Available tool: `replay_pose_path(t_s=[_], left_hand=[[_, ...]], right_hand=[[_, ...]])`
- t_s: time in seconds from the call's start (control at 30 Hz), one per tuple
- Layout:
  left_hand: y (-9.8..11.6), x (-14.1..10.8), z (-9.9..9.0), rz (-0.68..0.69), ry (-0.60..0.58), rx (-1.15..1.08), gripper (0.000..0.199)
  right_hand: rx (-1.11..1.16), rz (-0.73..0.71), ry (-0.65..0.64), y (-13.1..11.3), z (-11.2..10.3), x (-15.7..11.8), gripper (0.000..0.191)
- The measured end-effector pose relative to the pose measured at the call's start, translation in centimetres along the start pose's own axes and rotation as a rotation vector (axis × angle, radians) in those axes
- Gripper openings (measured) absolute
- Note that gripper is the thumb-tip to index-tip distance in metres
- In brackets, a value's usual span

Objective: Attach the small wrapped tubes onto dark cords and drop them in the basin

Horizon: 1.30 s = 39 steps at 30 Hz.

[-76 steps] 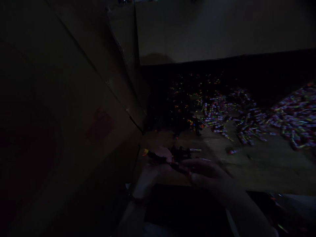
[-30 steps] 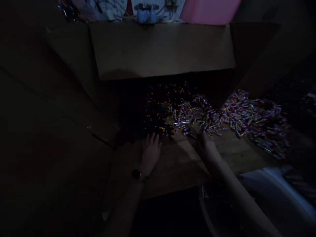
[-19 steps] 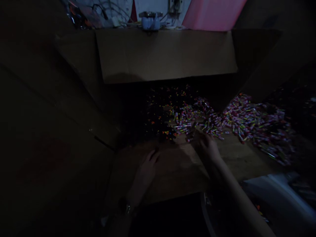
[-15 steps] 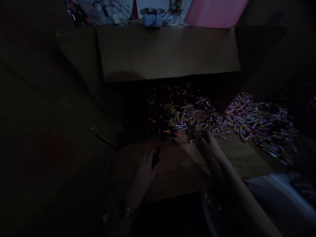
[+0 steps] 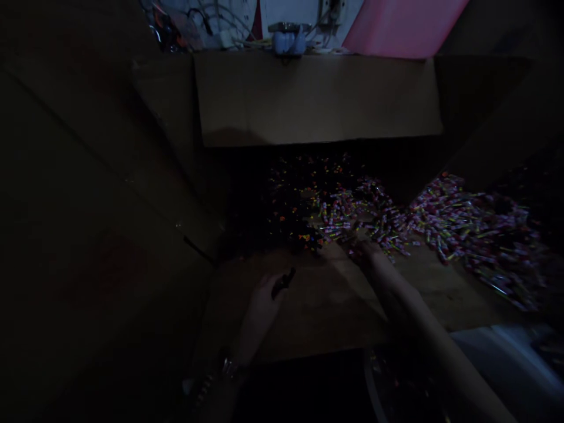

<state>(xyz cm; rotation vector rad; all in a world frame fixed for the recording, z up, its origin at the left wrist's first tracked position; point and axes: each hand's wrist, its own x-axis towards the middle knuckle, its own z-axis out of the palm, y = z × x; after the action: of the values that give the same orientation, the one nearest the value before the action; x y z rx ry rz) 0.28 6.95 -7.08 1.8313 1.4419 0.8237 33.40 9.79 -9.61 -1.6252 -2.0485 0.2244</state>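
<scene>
My left hand [image 5: 263, 302] is above the wooden tabletop [image 5: 317, 320], fingers closed round a small black piece [image 5: 282, 284] whose kind is too dark to make out. My right hand [image 5: 370, 254] reaches to the near edge of a heap of small pink-and-white pieces [image 5: 462, 217] with yellow-green parts. Its fingers curl downward and look pinched; shadow hides what lies between them. Left of that heap spreads a dark pile of black pieces [image 5: 268, 226] dotted with orange and yellow bits.
A cardboard box flap [image 5: 321, 97] hangs across the back, with a cardboard wall [image 5: 88, 194] on the left. Behind are cables, a light-blue object [image 5: 288, 42] and a pink sheet [image 5: 405, 26]. A pale plastic bag [image 5: 497, 358] lies at lower right, beside a clear container rim [image 5: 373, 385].
The whole view has shifted slightly, scenery moving right. My left hand has turned the black piece to a more slanted angle. My right hand has lowered a little, still at the heap's edge.
</scene>
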Motion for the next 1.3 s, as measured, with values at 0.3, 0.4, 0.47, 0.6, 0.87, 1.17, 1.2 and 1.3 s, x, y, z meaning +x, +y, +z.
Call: replay_pose_path(t_s=[0.3,0.4,0.47,0.6,0.87,1.17,1.2,1.3], left_hand=[[0.8,-0.2,0.5,-0.303,-0.051,-0.424,0.034],[0.6,-0.4,0.8,-0.308,-0.037,-0.465,0.033],[0.5,-0.5,0.7,-0.275,-0.012,-0.414,0.029],[0.7,-1.0,0.4,-0.046,0.008,-0.122,0.027],[3.7,-2.1,-0.2,0.234,0.009,0.207,0.028],[4.7,-2.5,-1.1,0.385,-0.012,0.281,0.014],[5.0,-2.5,-1.3,0.381,-0.027,0.293,0.016],[5.6,-2.7,-1.9,0.378,-0.071,0.341,0.022]], right_hand=[[0.01,-0.016,-0.006,1.7,-0.1,2.3,0.025],[0.058,0.016,0.056,0.9,0.2,2.4,0.028],[0.131,0.074,0.105,-0.7,-0.1,2.0,0.031],[0.341,0.152,0.066,-6.1,-0.9,0.6,0.03],[0.81,0.161,-0.321,-12.2,-0.5,-1.1,0.026],[0.854,0.161,-0.311,-12.8,-1.9,-0.8,0.024],[0.864,0.151,-0.324,-12.8,-1.9,-0.9,0.023],[0.862,0.103,-0.345,-12.7,-1.9,-0.9,0.019]])
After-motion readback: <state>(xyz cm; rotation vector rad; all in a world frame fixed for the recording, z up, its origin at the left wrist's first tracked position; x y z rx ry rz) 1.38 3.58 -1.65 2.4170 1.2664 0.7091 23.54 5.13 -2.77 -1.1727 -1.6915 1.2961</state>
